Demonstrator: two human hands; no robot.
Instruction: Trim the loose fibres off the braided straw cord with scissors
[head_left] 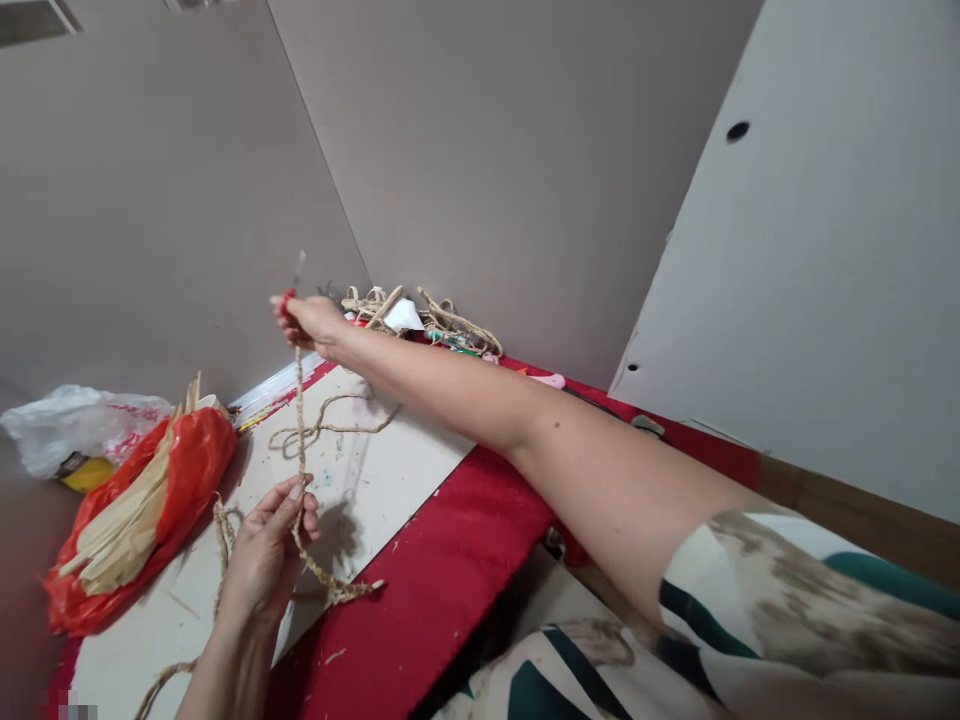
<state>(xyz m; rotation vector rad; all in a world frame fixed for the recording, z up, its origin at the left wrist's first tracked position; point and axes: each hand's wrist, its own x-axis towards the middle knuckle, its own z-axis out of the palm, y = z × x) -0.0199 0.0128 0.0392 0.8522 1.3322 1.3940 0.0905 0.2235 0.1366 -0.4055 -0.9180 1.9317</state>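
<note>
My left hand (264, 545) is closed on a braided straw rope (300, 405), pinching it between thumb and fingers above the white board. A frayed end of the rope hangs below that hand, over the red cloth. Stretched far forward, my right hand (319, 325) is closed around small red-handled scissors (286, 300) with the blades pointing up. The rope runs up taut from my left hand to just beneath my right hand; whether those fingers also grip it is hidden. More rope lies in loops on the board behind.
The white board (397, 480) lies on a red cloth (442, 560). At left, a red plastic bag (206, 455) holds dry straw strips (127, 530), beside a clear plastic bag (90, 425). Coiled ropes (465, 330) are heaped at the back, against grey panels (510, 150).
</note>
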